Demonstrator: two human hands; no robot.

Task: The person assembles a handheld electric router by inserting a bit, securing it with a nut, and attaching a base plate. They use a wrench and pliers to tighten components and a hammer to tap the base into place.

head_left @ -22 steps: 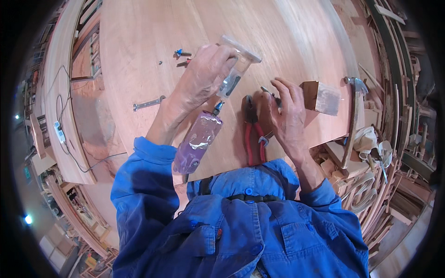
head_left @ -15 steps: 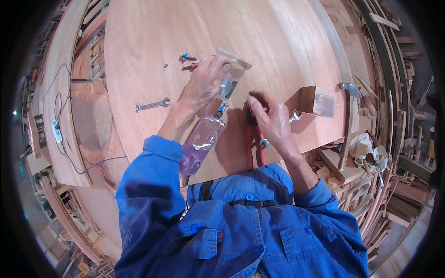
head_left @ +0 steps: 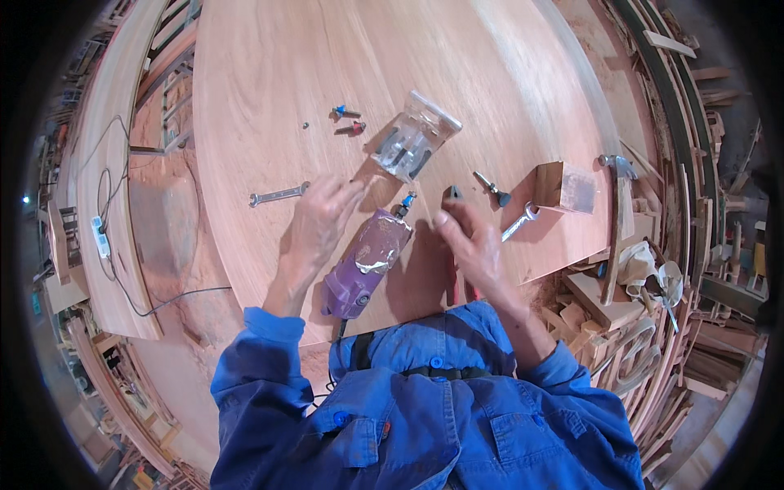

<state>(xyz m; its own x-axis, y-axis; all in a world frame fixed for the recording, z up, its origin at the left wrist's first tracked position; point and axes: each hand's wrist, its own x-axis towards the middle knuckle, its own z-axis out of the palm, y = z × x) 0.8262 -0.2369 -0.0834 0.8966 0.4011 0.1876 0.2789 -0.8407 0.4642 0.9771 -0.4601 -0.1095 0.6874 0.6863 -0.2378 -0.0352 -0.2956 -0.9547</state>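
Observation:
My left hand [head_left: 320, 224], slightly blurred and empty, hovers over the board with its fingers apart. Just right of it lies a worn purple handheld power tool [head_left: 367, 265] with a blue router bit [head_left: 407, 201] at its far end. My right hand [head_left: 478, 245] is over red-handled pliers [head_left: 452, 282], fingers curled towards the thumb; whatever is between them is hidden. Beyond the power tool is a clear plastic pouch [head_left: 418, 131] with small dark pieces inside. Left of the pouch rest a blue router bit [head_left: 345, 112] and a red one [head_left: 351, 128].
An open-end wrench [head_left: 279, 194] lies left of my left hand. Another wrench [head_left: 520, 222], a dark router bit [head_left: 493, 189], a wooden block [head_left: 563, 188] and a hammer [head_left: 614, 220] are on the right. A power strip [head_left: 100, 237] with a cord sits far left.
My left hand has let go of the plastic pouch and drawn back towards me, leaving it on the board. My right hand shifted slightly nearer, and the dark router bit shows beside it.

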